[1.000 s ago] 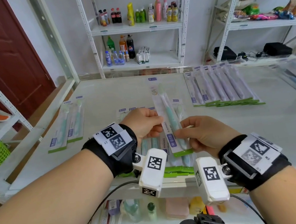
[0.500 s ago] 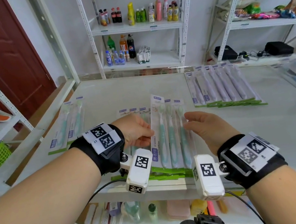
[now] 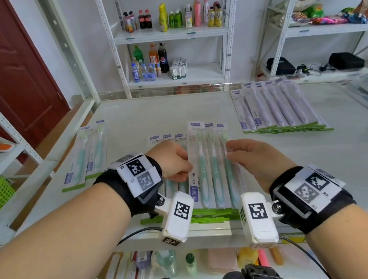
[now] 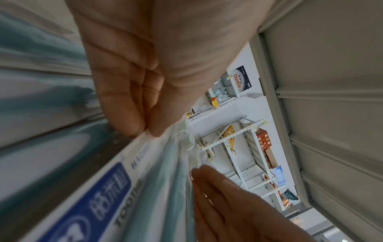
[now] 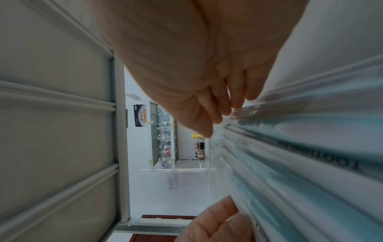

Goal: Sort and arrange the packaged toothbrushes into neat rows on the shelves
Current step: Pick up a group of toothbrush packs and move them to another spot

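You have brought the green toothbrush packs (image 3: pixel 213 166) down onto the shelf (image 3: pixel 325 166). One second ago both hands held a single pack up in the air; now three packs lie flat and side by side on the pile in front of you, with their green bottom edges close to the front edge of the shelf.

Your left hand (image 3: pixel 173 161) pinches the left edge of the leftmost pack between thumb and fingers; the left wrist view shows this clearly. Your right hand (image 3: pixel 256 160) has released its pinch: the fingers are now straight and relaxed, and they lie along the right edge of the rightmost pack.

This means the placing is almost done, and what remains here looks like squaring only. The leftmost pack stands a little higher at its top than the two beside it, so I think you should push it level.

The purple packs (image 3: pixel 276 108) already make a neat row to the right. Two more green packs (image 3: pixel 85 156) lie apart on the left and probably must join this row.
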A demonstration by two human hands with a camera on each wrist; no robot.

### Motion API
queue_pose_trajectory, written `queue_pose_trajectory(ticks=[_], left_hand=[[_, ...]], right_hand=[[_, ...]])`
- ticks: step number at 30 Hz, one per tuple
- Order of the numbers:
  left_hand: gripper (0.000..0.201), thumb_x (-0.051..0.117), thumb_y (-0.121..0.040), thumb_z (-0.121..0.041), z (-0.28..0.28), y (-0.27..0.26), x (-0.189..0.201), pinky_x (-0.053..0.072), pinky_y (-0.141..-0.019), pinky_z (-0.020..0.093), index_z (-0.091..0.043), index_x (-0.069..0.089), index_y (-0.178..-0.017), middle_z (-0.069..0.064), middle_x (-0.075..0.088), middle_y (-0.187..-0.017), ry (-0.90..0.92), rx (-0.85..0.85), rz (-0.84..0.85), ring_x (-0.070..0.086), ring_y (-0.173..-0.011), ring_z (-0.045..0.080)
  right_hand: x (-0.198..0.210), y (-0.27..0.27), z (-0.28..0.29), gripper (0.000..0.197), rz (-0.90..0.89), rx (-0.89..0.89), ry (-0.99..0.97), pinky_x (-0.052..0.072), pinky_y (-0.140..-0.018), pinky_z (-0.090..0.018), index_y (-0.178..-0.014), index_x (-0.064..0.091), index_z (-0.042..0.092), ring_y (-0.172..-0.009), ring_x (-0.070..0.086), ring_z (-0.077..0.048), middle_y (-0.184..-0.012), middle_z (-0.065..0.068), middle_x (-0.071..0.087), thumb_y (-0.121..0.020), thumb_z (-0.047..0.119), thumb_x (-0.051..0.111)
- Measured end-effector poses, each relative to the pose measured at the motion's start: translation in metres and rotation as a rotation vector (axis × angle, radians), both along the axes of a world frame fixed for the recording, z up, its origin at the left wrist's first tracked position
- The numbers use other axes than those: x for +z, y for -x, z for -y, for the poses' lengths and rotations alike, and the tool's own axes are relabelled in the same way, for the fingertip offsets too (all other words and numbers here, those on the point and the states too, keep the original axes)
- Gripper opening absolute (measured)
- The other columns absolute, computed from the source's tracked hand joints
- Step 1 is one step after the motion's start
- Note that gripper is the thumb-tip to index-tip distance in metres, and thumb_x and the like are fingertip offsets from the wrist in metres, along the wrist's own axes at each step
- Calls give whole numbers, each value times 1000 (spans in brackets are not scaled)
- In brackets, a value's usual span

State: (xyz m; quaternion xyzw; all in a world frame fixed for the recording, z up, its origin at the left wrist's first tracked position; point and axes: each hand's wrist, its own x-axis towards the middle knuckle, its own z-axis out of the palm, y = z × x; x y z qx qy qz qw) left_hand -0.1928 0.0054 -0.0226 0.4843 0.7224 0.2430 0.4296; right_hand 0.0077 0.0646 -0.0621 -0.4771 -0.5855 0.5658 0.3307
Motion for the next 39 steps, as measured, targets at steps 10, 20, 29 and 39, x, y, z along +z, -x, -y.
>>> queue_pose_trajectory(ticks=[10, 20, 29, 39], left_hand=[[49, 58, -88, -3, 1, -3, -1, 58, -81, 38, -4, 46, -136, 15, 67, -95, -8, 4, 22, 69, -83, 25], [44, 54, -90, 1, 3, -1, -1, 57, -83, 36, -1, 48, -133, 18, 65, -113, -18, -15, 56, 69, -93, 27], [37, 52, -87, 5, 8, 11, 0, 58, -75, 30, -4, 57, -122, 3, 59, -95, -191, 98, 90, 64, -77, 18], [40, 47, -89, -2, 35, 106, 8, 37, -105, 32, -9, 55, -128, 11, 51, -136, -224, 455, -360, 48, -124, 27]], right_hand=[[0, 0, 2, 28, 21, 26, -12, 38, -107, -37, -101, 64, 31, -112, 57, -14, -115, -2, 64, -78, 16, 69], [2, 0, 4, 24, 5, 31, -7, 37, -109, -38, -95, 65, 32, -114, 56, -14, -116, -2, 64, -77, 16, 68], [13, -4, 3, 29, -5, 16, -42, 33, -105, -30, -104, 63, 31, -120, 50, -12, -123, 0, 60, -82, 12, 66], [51, 37, -12, 22, -11, 64, -142, 38, -102, -32, -90, 68, 35, -110, 55, -8, -111, 11, 64, -76, 18, 69]])
